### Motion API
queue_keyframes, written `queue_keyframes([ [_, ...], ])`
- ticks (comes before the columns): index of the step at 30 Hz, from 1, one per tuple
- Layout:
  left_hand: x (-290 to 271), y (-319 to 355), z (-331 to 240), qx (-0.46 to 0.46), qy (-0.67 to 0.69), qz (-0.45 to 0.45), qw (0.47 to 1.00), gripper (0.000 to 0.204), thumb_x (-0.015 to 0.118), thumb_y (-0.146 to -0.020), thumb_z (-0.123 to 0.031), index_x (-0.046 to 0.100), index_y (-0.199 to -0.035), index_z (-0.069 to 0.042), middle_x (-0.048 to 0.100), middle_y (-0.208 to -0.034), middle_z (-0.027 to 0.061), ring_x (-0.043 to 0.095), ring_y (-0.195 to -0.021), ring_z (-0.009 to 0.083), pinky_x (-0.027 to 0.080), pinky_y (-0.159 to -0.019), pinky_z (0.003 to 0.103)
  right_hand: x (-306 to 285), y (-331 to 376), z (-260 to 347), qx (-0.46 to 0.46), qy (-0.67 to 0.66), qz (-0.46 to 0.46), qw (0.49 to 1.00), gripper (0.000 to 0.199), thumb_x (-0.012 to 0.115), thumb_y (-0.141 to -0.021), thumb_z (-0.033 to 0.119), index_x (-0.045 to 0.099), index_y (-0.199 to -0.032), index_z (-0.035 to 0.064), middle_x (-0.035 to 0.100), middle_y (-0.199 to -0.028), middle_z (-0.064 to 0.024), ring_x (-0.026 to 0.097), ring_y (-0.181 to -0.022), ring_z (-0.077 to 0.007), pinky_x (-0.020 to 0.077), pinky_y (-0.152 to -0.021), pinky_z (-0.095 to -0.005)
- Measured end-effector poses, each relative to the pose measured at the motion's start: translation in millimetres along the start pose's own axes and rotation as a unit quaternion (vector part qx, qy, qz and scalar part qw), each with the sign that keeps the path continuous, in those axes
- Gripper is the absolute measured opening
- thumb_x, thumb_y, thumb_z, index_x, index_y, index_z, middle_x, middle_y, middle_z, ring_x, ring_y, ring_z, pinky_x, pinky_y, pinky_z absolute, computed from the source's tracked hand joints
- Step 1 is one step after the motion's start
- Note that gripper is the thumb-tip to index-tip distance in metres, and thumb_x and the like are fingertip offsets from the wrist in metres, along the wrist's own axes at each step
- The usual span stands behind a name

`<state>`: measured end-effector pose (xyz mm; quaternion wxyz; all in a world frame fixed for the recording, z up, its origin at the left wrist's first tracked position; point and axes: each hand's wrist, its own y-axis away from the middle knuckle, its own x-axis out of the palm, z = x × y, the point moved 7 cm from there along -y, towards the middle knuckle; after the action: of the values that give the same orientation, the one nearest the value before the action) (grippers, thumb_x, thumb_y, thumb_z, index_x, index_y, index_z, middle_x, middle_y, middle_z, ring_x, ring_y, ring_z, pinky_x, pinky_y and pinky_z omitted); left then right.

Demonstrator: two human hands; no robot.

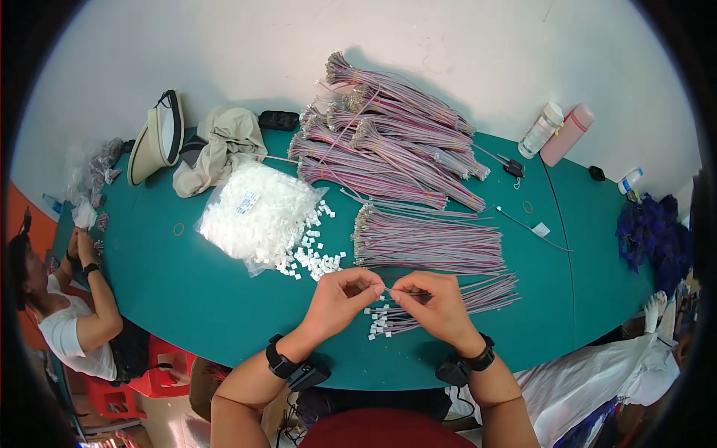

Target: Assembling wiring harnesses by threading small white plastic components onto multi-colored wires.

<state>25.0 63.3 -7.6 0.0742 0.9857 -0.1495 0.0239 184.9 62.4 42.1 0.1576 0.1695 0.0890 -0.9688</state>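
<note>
Both hands meet fingertip to fingertip over the near middle of the table. My right hand (433,302) pinches a thin grey cable (388,290) near its end. With thumb and forefinger pressed together, my left hand (340,302) grips at that same end; what sits inside the pinch is hidden. Just below the fingers lie several cables with white connectors (379,326) on their left ends. Beyond my hands a wide row of grey and pink cables (429,237) lies side by side. Small loose white connectors (314,263) are scattered beyond my left hand.
A clear bag of white connectors (258,213) stands left of the cables. Bundled cables (388,142) are piled against the wall. A white bottle (541,131), a pink bottle (567,136) and a visor cap (158,138) stand farther back. At left, another person (82,321) works.
</note>
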Motion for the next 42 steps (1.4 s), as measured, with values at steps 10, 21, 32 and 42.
queue_keyframes([
  [10,3,2,-7,-0.002,0.011,0.000,1.000,0.014,0.066,-0.091,-0.007,0.069,-0.104,0.000,0.069,-0.092,0.0027,0.061,-0.082,0.0070,0.048,-0.073,0.021,-3,1,-3,-0.012,-0.017,-0.039,0.999,0.008,0.069,-0.085,0.001,0.069,-0.092,-0.0022,0.067,-0.080,-0.0056,0.059,-0.066,-0.0073,0.0469,-0.057,-0.0205],
  [21,0,0,-7,0.016,0.100,-0.006,0.995,0.018,0.062,-0.092,-0.003,0.067,-0.109,0.001,0.070,-0.096,0.0078,0.064,-0.086,0.0110,0.051,-0.075,0.024,-3,3,-10,0.019,-0.085,-0.037,0.995,0.008,0.065,-0.087,0.000,0.067,-0.094,-0.0040,0.068,-0.080,-0.0059,0.063,-0.072,-0.0080,0.0492,-0.060,-0.0209],
  [32,0,0,-8,-0.002,0.103,0.003,0.995,0.018,0.064,-0.091,-0.004,0.068,-0.108,0.001,0.070,-0.097,0.0080,0.064,-0.084,0.0106,0.050,-0.074,0.024,-4,3,-10,0.023,-0.081,-0.030,0.996,0.007,0.067,-0.087,0.003,0.068,-0.091,-0.0023,0.068,-0.075,-0.0043,0.062,-0.067,-0.0071,0.0468,-0.059,-0.0193],
  [42,-1,0,-4,-0.006,0.091,0.003,0.996,0.018,0.067,-0.090,-0.007,0.070,-0.106,0.000,0.070,-0.096,0.0059,0.064,-0.083,0.0100,0.049,-0.072,0.023,-3,3,-9,0.018,-0.076,-0.051,0.996,0.008,0.071,-0.084,0.004,0.071,-0.091,-0.0017,0.069,-0.075,-0.0040,0.062,-0.066,-0.0063,0.0481,-0.058,-0.0198],
])
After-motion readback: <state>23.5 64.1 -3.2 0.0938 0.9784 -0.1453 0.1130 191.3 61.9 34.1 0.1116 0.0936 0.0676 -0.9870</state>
